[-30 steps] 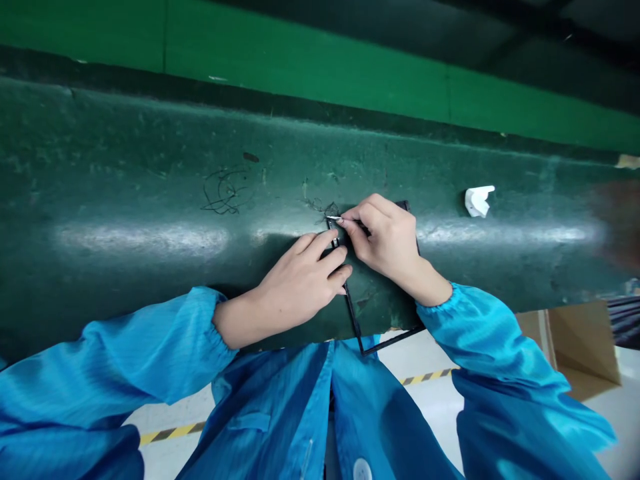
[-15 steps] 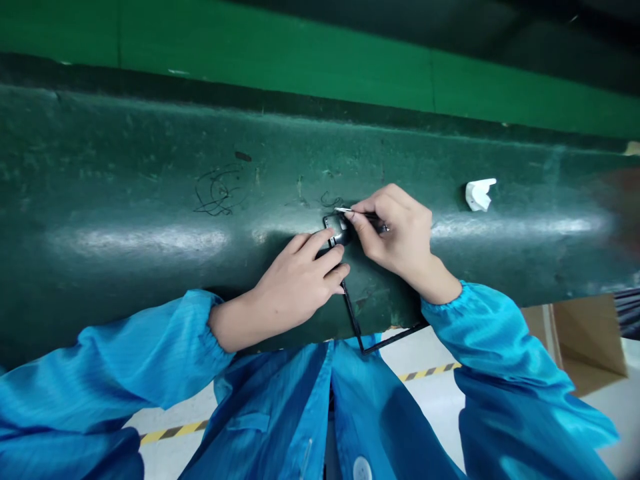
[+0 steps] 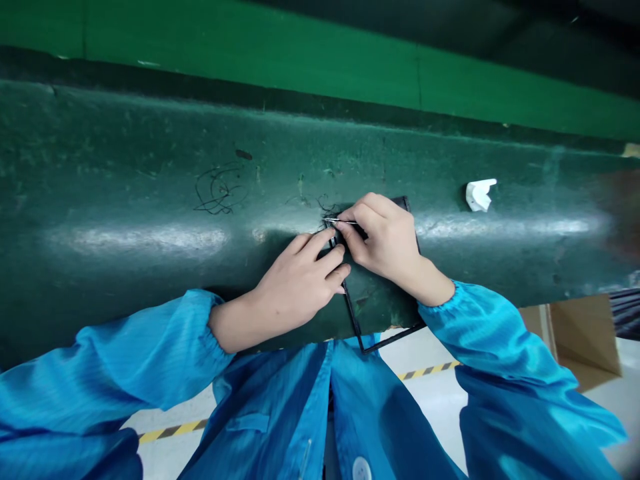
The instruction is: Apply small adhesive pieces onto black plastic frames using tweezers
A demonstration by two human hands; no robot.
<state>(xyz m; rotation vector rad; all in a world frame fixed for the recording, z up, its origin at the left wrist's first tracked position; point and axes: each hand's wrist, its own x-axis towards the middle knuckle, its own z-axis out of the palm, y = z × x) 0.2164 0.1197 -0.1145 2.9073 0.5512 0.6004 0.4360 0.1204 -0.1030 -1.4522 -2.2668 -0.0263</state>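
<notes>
A thin black rectangular frame (image 3: 353, 313) lies on the green table, its near corner reaching past the front edge. My left hand (image 3: 300, 283) rests on the frame's left side, fingers spread slightly and lying over the bar near its far left corner. My right hand (image 3: 383, 233) pinches a slim metal blade-like tool (image 3: 330, 219), whose bright tip is at that same corner, just beyond my left fingertips. Part of the frame's far side is hidden under my right hand.
Loose black thread or shavings (image 3: 217, 190) lie on the table at left of centre. A white plastic piece (image 3: 480, 195) is at the right. Below the table's front edge stands an open cardboard box (image 3: 585, 337).
My right hand has moved left with the tool, bringing its tip to the frame's far left corner. The frame's far right corner now shows. My left hand has stayed in place.
</notes>
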